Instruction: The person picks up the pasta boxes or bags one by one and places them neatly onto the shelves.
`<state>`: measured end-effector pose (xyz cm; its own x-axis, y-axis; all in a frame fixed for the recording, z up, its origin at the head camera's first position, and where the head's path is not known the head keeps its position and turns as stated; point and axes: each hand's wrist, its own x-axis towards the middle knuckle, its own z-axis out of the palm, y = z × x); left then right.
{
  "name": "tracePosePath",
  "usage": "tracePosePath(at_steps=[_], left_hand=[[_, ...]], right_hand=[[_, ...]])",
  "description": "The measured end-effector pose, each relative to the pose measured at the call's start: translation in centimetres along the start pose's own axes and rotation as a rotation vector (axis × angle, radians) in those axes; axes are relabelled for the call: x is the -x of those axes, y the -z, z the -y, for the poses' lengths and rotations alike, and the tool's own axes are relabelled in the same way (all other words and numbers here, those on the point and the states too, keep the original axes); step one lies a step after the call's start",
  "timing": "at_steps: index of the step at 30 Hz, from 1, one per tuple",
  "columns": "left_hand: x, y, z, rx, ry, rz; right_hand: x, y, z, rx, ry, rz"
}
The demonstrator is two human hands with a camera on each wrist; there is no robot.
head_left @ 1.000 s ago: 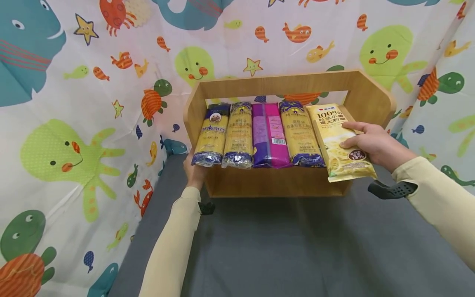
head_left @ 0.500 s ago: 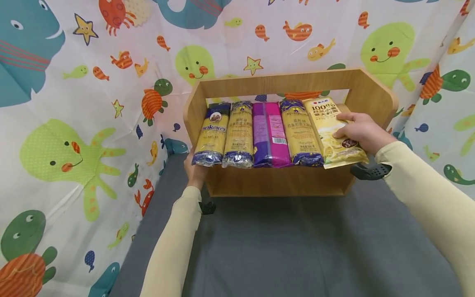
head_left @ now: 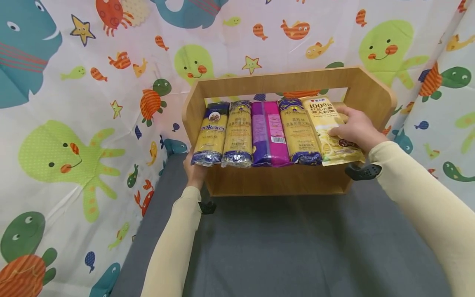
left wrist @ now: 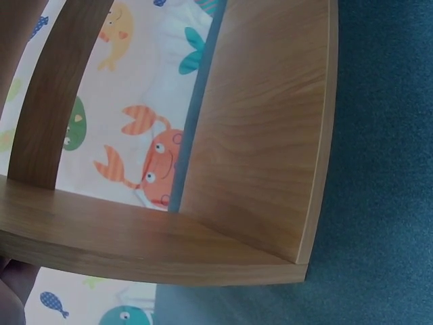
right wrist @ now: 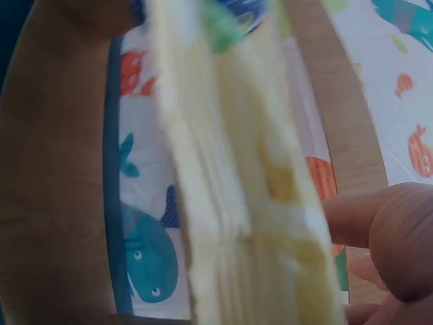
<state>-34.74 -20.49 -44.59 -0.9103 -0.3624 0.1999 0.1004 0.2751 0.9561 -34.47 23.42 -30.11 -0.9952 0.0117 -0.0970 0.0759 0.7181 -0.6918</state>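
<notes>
My right hand (head_left: 358, 128) grips the right side of a yellow pasta pack (head_left: 326, 128) labelled 100%, its thumb across the front. The pack leans in a wooden shelf (head_left: 276, 181), touching or nearly touching the neighbouring spaghetti bag (head_left: 299, 132). In the right wrist view, the pasta pack (right wrist: 237, 176) is blurred and seen edge-on beside thumb and fingers. My left hand (head_left: 194, 171) holds the shelf's left side panel; most of its fingers are hidden. In the left wrist view, part of the left hand (left wrist: 15, 288) shows below the wooden panel (left wrist: 135, 247).
Left of the pack stand a purple-pink bag (head_left: 270, 134), another spaghetti bag (head_left: 238, 134) and an Ankara pasta bag (head_left: 212, 134). The shelf stands on a grey cloth (head_left: 267, 239) before a sea-animal curtain (head_left: 222, 41). Its right panel (head_left: 371, 93) rises beside my right hand.
My right hand has moved left and slightly up, bringing the yellow pasta pack back into the shelf next to the spaghetti bag. The left hand has stayed on the shelf.
</notes>
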Motion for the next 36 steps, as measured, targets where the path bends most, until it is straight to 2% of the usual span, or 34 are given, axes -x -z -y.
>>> tracePosePath(at_steps=[2, 10, 21, 26, 31, 36], left_hand=[[0.0, 0.1, 0.0, 0.000, -0.005, -0.009], [0.0, 0.9, 0.2, -0.012, 0.002, -0.022], [0.1, 0.9, 0.2, -0.011, 0.013, -0.015], [0.0, 0.7, 0.0, -0.034, -0.019, -0.016], [0.0, 0.3, -0.3, -0.016, -0.025, -0.014], [0.2, -0.1, -0.1, -0.013, 0.000, -0.006]], right_hand=[[0.2, -0.1, 0.1, 0.080, 0.036, -0.024], [1.6, -1.2, 0.3, 0.243, 0.120, -0.023], [5.6, -1.9, -1.4, 0.309, 0.257, -0.034], [7.4, -1.8, -1.8, 0.409, 0.377, -0.061], [8.0, -1.7, -1.9, 0.488, 0.483, -0.077], [8.1, -1.8, -2.0, 0.489, 0.489, -0.059]])
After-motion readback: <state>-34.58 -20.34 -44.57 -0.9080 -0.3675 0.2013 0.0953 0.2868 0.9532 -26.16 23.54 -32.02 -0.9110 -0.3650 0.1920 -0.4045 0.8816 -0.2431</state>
